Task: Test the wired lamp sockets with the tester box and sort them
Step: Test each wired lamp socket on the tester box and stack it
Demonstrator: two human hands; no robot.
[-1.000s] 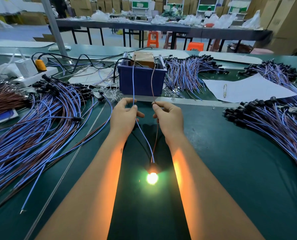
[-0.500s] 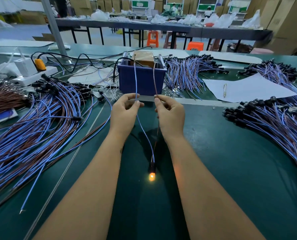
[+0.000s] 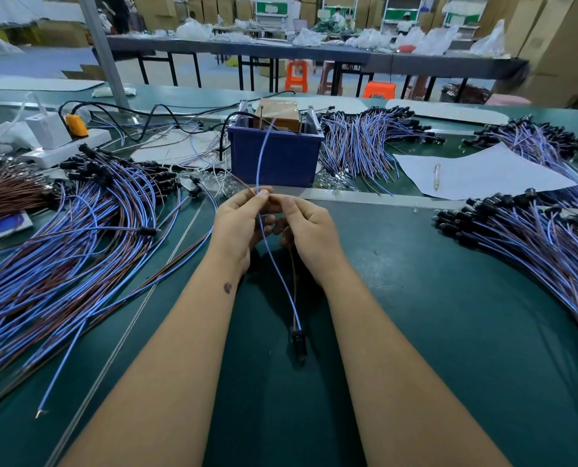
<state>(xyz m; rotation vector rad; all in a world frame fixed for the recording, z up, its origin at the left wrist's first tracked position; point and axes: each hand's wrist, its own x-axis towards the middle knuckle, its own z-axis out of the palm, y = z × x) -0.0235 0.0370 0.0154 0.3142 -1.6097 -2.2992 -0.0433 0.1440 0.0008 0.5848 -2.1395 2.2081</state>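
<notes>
Socket (image 3: pixel 298 342), black, unlit, hangs low between the two forearms, close over the green table (image 3: pixel 449 315). Its blue wire (image 3: pixel 274 264) and brown wire (image 3: pixel 293 291) rise from it to the hands.

Left hand (image 3: pixel 238 224): thumb and forefinger pinch the blue wire, which runs on upward to the top of the tester box. Right hand (image 3: pixel 309 230): fingers curled, fingertips meeting those of the left hand; it appears to pinch the brown wire, though the contact is partly hidden.

Just beyond the hands: tester box (image 3: pixel 276 153), a blue bin with a brown block inside. No legible marking on it.

Left of the left hand: a large fan of blue and brown wired sockets (image 3: pixel 78 237); farther out, a white power strip (image 3: pixel 68 143) with an orange plug (image 3: pixel 76 124).

Right of the right hand: another pile of sockets (image 3: pixel 533 237). Beyond it, a paper sheet (image 3: pixel 483 173) with a pen (image 3: pixel 436 176); no writing readable on it.
</notes>
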